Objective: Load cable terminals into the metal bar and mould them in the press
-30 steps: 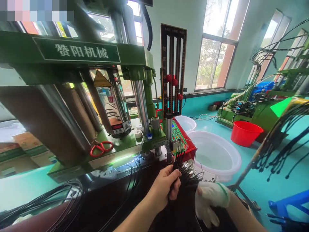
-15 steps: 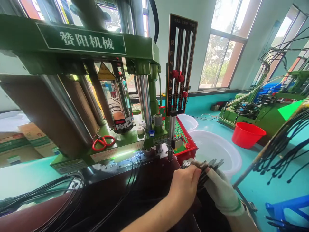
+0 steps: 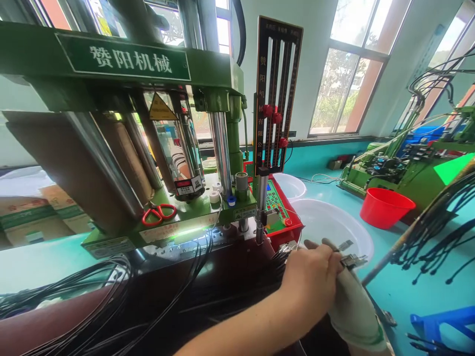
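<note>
- At the far left, a coil of black cables (image 3: 74, 291) lies at the near edge of the dark desk (image 3: 237, 262), cut off by the bottom of the view.
- Above the desk stands a green machine (image 3: 122, 64), with red scissors (image 3: 159, 214) lying on its bed.
- Right of the scissors is the machine's control panel (image 3: 276, 210), just behind the hands.
- The bare left hand (image 3: 309, 277) is closed, its fingers curled around a bundle of black cables (image 3: 282, 258). Most of the bundle is hidden by the hand and lost against the dark desk.
- Small metal terminals (image 3: 351, 260) stick out past the fingertips, held up over a white plastic tub (image 3: 330, 227). They are too small to make out in detail.
- The right hand (image 3: 352, 311), in a white cloth glove, sits just behind the left hand. Its fingers are hidden, so how far open it is and what it grips cannot be told.
- Further right are a red bucket (image 3: 386, 207) and a second green machine (image 3: 378, 173).
- At the right edge, black cables (image 3: 434, 232) hang from a pole, above a blue stool (image 3: 441, 321).
</note>
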Motion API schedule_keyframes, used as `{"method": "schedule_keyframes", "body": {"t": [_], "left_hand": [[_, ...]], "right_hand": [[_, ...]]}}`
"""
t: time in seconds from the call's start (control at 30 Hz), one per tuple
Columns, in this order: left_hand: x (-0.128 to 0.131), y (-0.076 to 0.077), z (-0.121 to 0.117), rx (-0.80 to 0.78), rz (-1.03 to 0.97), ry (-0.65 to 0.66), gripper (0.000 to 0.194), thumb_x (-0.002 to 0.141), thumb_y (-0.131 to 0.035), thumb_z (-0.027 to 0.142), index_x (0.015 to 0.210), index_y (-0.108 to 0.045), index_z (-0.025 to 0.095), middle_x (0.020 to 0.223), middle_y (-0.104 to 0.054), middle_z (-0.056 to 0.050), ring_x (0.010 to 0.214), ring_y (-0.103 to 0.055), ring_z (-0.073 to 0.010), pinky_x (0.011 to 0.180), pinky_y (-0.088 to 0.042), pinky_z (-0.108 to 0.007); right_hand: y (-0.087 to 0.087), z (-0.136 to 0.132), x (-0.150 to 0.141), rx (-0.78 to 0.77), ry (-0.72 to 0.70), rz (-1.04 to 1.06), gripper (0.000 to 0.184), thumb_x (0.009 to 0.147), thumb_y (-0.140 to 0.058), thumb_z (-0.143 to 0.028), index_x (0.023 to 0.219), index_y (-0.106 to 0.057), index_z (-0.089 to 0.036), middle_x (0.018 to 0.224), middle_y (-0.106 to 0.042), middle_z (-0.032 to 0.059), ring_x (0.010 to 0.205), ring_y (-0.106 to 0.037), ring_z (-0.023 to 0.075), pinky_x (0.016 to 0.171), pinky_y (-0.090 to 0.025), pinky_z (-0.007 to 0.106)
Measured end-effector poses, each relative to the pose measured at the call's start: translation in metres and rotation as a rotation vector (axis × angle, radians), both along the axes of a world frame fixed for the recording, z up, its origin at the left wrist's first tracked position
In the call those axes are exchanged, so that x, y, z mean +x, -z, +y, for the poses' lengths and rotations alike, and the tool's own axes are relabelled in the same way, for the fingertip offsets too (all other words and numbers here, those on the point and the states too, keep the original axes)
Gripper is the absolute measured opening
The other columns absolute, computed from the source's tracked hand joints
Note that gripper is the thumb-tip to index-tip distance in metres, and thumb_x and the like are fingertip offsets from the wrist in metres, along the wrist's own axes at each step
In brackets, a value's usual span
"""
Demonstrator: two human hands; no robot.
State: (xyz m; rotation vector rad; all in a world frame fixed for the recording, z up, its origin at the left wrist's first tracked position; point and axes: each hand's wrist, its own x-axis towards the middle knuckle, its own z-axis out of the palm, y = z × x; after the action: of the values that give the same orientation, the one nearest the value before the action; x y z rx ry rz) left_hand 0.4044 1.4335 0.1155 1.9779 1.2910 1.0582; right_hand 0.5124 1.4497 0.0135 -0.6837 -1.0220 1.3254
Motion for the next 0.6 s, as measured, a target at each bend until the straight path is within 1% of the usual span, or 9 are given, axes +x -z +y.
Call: {"method": "schedule_keyframes", "body": {"t": [0.07, 0.1, 0.17, 0.2, 0.27, 0.33, 0.43, 0.53, 0.6], "left_hand": [[-0.002, 0.001, 0.005, -0.062, -0.023, 0.045, 0.035, 0.084, -0.034, 0.038, 0.066, -0.057, 0.019, 0.066, -0.059, -0.006, 0.062, -0.052, -0.0181, 0.060, -0.035, -0.029], [-0.004, 0.004, 0.008, -0.153, -0.077, 0.106, 0.034, 0.083, -0.034, 0.039, 0.066, -0.056, 0.018, 0.062, -0.057, -0.005, 0.058, -0.052, -0.0169, 0.058, -0.036, -0.028], [-0.010, 0.014, 0.011, -0.430, -0.254, 0.281, 0.033, 0.082, -0.034, 0.041, 0.070, -0.055, 0.018, 0.054, -0.052, 0.000, 0.045, -0.046, -0.0124, 0.048, -0.035, -0.025], [-0.013, 0.021, 0.011, -0.574, -0.350, 0.357, 0.031, 0.080, -0.036, 0.041, 0.072, -0.054, 0.018, 0.050, -0.048, 0.002, 0.039, -0.042, -0.0099, 0.042, -0.033, -0.023], [-0.016, 0.036, 0.006, -0.768, -0.489, 0.407, 0.024, 0.075, -0.044, 0.040, 0.073, -0.051, 0.017, 0.046, -0.043, 0.006, 0.032, -0.035, -0.0063, 0.034, -0.027, -0.019], [-0.017, 0.050, -0.002, -0.831, -0.574, 0.366, 0.019, 0.070, -0.051, 0.035, 0.070, -0.051, 0.016, 0.044, -0.041, 0.007, 0.030, -0.033, -0.0047, 0.030, -0.024, -0.016], [-0.016, 0.065, -0.016, -0.880, -0.710, 0.347, 0.017, 0.067, -0.052, 0.032, 0.068, -0.050, 0.015, 0.038, -0.043, 0.006, 0.027, -0.034, -0.0058, 0.026, -0.024, -0.016], [-0.019, 0.079, -0.027, -0.957, -0.904, 0.309, 0.027, 0.064, -0.057, 0.039, 0.070, -0.048, 0.015, 0.040, -0.047, 0.004, 0.027, -0.039, -0.0085, 0.025, -0.032, -0.019], [-0.024, 0.091, -0.034, -0.990, -0.990, 0.254, 0.036, 0.061, -0.060, 0.047, 0.070, -0.048, 0.015, 0.042, -0.047, 0.004, 0.028, -0.041, -0.0089, 0.026, -0.035, -0.021]], "right_hand": [[0.000, -0.002, 0.000, -0.027, 0.011, 0.020, 0.037, 0.083, -0.043, -0.043, 0.119, -0.049, -0.040, 0.123, -0.053, -0.0028, 0.116, -0.045, 0.0247, 0.099, -0.036, 0.046], [-0.002, -0.003, 0.000, -0.045, -0.005, 0.017, 0.038, 0.082, -0.043, -0.042, 0.119, -0.049, -0.038, 0.120, -0.056, -0.0001, 0.107, -0.053, 0.0270, 0.094, -0.041, 0.048], [-0.010, -0.003, 0.003, -0.096, -0.089, 0.008, 0.038, 0.082, -0.044, -0.041, 0.119, -0.051, -0.034, 0.113, -0.061, 0.0051, 0.088, -0.062, 0.0292, 0.080, -0.048, 0.053], [-0.016, -0.002, 0.005, -0.119, -0.137, 0.022, 0.039, 0.082, -0.044, -0.041, 0.119, -0.051, -0.033, 0.113, -0.061, 0.0069, 0.086, -0.063, 0.0295, 0.076, -0.049, 0.053], [-0.030, 0.002, 0.012, -0.120, -0.211, 0.070, 0.042, 0.080, -0.046, -0.044, 0.120, -0.050, -0.032, 0.120, -0.057, 0.0075, 0.096, -0.059, 0.0302, 0.080, -0.047, 0.053], [-0.047, 0.010, 0.019, -0.040, -0.257, 0.060, 0.046, 0.078, -0.049, -0.047, 0.121, -0.049, -0.031, 0.128, -0.049, 0.0060, 0.114, -0.047, 0.0283, 0.093, -0.038, 0.049], [-0.066, 0.020, 0.019, 0.081, -0.445, -0.255, 0.042, 0.081, -0.048, -0.044, 0.117, -0.055, -0.023, 0.125, -0.052, 0.0090, 0.117, -0.044, 0.0260, 0.102, -0.027, 0.045], [-0.070, 0.019, 0.005, 0.171, -0.647, -0.692, 0.036, 0.085, -0.044, -0.038, 0.113, -0.059, -0.020, 0.118, -0.058, 0.0096, 0.112, -0.050, 0.0256, 0.099, -0.031, 0.046], [-0.064, 0.014, -0.010, 0.258, -0.686, -0.851, 0.034, 0.085, -0.044, -0.034, 0.114, -0.058, -0.022, 0.117, -0.058, 0.0078, 0.110, -0.051, 0.0250, 0.096, -0.036, 0.045]]}}
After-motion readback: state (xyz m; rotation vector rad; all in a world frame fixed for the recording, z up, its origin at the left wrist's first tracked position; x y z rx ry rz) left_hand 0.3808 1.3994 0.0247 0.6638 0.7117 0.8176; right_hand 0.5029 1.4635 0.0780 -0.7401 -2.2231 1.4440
